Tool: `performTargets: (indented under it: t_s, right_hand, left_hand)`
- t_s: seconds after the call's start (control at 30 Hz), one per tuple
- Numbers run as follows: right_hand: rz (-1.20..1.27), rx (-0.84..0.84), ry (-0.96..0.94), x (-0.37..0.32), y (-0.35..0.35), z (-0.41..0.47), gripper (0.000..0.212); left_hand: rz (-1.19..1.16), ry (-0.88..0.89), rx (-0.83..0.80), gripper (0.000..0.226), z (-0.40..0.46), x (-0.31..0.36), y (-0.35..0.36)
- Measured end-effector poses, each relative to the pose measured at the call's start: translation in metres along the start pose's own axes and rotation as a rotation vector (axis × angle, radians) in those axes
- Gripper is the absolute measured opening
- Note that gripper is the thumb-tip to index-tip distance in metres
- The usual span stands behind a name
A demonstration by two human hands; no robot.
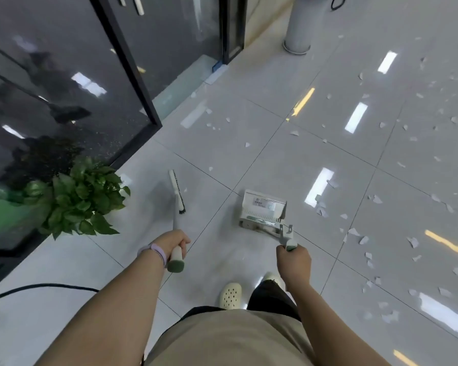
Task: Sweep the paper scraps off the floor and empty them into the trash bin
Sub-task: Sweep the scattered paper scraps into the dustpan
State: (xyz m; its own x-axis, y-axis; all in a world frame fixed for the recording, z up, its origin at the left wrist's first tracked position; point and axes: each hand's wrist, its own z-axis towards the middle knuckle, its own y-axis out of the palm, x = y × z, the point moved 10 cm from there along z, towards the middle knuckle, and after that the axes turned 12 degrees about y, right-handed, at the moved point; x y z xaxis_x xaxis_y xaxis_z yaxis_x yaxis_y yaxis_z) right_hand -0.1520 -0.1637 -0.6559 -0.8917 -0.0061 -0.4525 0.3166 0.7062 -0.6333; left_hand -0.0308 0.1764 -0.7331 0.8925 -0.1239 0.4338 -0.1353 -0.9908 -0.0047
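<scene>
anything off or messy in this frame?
Yes: torn paper scraps litter the tiled floor, thickest on the right and thinning toward the glass door. None are swept yet. The left hand grips the broom, the right hand the dustpan. No damage shows.

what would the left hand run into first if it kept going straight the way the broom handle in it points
Probably nothing but bare floor tile. The left hand grips the grey broom with black bristles, pointing forward. The leafy green potted plant sits left of that line; depth is uncertain.
</scene>
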Motion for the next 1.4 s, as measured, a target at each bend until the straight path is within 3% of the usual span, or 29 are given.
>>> performTargets:
  t_s: [0.2,0.4,0.53,0.73,0.9,1.1,1.27,1.4]
  right_hand:
    - [-0.058,-0.131,-0.039,-0.040,0.036,0.026,0.029]
    - [-0.137,-0.229,-0.055,-0.083,0.035,0.078,0.037]
    - [-0.174,-0.241,-0.030,-0.105,0.015,0.117,0.034]
    - [-0.279,-0.290,0.008,-0.116,-0.010,0.160,0.016]
    - [-0.440,-0.258,-0.011,-0.106,-0.038,0.178,0.016]
    - [-0.303,-0.197,0.058,-0.116,-0.066,0.194,0.022]
    - [-0.245,-0.136,0.079,-0.148,-0.063,0.213,0.021]
    - [-0.179,-0.098,0.087,-0.193,-0.042,0.225,0.021]
  left_hand:
    - [0.185,-0.016,0.102,0.007,0.009,0.015,-0.029]
    - [0.476,-0.039,0.117,0.014,0.043,0.077,0.011]
    - [0.657,-0.083,0.070,0.023,0.071,0.132,0.072]
    - [0.930,-0.025,-0.137,0.017,0.121,0.196,0.223]
    - [1.249,0.040,-0.358,0.018,0.102,0.225,0.340]
    - [1.195,-0.010,-0.493,0.025,0.084,0.242,0.395]
    - [1.204,0.102,-0.568,0.013,0.077,0.278,0.429]
    - [1.162,0.109,-0.466,0.010,0.102,0.335,0.397]
